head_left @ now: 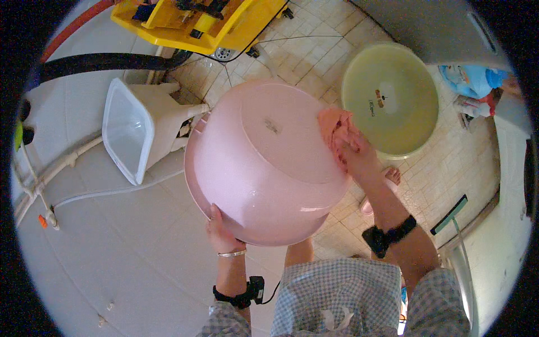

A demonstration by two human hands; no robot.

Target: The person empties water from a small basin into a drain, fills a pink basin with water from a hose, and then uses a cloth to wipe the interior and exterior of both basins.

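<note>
A large pink plastic basin (pixel 269 163) is held up in front of me, tilted with its underside facing me. My left hand (pixel 223 231) grips its rim at the lower left, thumb on the outer wall and the other fingers hidden behind. With my right hand (pixel 359 154) I press a crumpled salmon-pink cloth (pixel 336 130) against the right edge of the basin's base. The fingers of that hand are bent over the cloth.
A yellow-green basin (pixel 412 121) stands on the tiled floor at the right. Behind is a yellow wheeled cart (pixel 168 28). At the left stands a white stool (pixel 163 115) by wall pipes (pixel 73 157). A floor squeegee (pixel 451 216) leans at the right, below bagged items (pixel 469 81).
</note>
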